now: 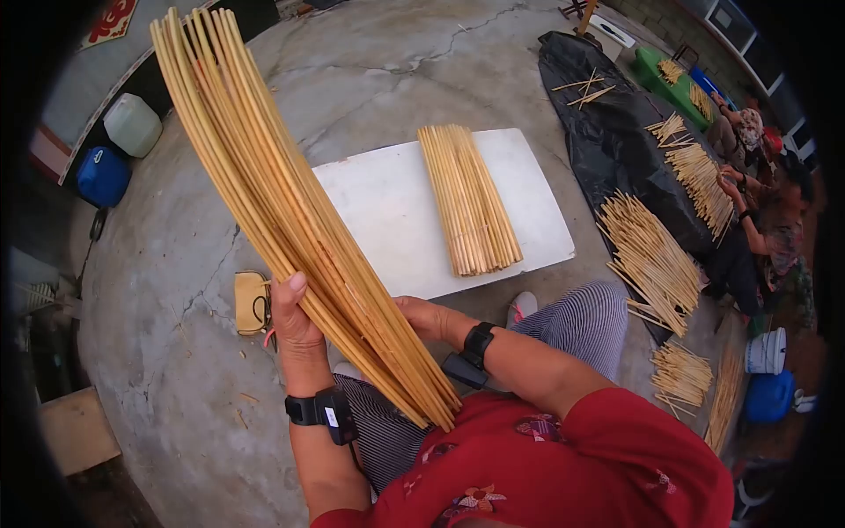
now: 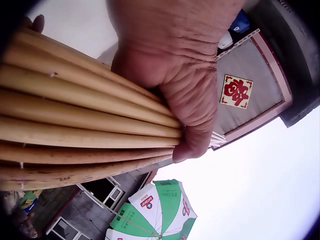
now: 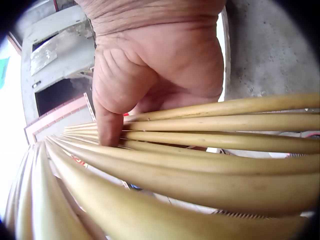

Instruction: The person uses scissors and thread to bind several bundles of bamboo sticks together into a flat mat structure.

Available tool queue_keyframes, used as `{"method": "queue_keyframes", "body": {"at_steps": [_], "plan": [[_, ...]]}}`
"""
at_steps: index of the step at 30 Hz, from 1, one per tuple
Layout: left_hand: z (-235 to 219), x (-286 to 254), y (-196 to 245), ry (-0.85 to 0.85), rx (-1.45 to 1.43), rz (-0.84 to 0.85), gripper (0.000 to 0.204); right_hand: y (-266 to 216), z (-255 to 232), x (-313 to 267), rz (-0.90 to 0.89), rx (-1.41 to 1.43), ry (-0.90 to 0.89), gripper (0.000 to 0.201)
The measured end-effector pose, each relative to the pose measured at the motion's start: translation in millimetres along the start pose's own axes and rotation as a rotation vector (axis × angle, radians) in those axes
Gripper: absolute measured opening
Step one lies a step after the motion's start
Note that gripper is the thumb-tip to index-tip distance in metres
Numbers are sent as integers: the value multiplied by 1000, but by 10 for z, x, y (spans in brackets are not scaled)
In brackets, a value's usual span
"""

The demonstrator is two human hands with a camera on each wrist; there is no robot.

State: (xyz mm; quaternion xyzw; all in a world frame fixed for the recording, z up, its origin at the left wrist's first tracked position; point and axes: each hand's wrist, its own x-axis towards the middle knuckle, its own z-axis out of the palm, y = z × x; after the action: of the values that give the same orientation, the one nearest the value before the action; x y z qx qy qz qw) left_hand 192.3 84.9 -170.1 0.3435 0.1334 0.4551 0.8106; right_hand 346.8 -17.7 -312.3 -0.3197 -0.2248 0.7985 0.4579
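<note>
A long bundle of thin tan sticks (image 1: 299, 220) slants across the head view, its lower ends close to the red shirt and its upper ends fanned apart. The left hand (image 1: 295, 317) grips the bundle's left side, thumb on top; in the left wrist view that hand (image 2: 175, 75) curls round several sticks (image 2: 85, 110). On the other side the right hand (image 1: 427, 319) holds the bundle from beneath, its fingers mostly hidden. The right wrist view shows the right hand (image 3: 155, 70) with its thumb over the sticks (image 3: 200, 170).
Beyond the hands, a shorter stick bundle (image 1: 471, 202) lies on a white board (image 1: 378, 207). At right are stick piles (image 1: 651, 255) on black sheeting (image 1: 607, 141), with people beside them. A yellow object (image 1: 251, 302) lies on the concrete at left, and blue and white containers stand farther off.
</note>
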Motion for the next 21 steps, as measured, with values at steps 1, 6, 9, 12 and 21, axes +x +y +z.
{"method": "queue_keyframes", "body": {"at_steps": [1,6,9,12,21], "plan": [[34,84,-58,36,65,-22,56,-105,-64,-71,-123,30,75,33],[-81,483,-417,101,481,-112,52,-490,-621,-302,-346,-165,679,21],[-440,703,-679,181,650,-147,52,-566,-931,-255,-381,-338,823,27],[-677,917,-813,216,726,-199,51,-537,-1218,-109,-384,-642,994,39],[-1884,1112,-1255,490,1758,-76,62,-690,-1276,55,-194,-950,1282,43]]}}
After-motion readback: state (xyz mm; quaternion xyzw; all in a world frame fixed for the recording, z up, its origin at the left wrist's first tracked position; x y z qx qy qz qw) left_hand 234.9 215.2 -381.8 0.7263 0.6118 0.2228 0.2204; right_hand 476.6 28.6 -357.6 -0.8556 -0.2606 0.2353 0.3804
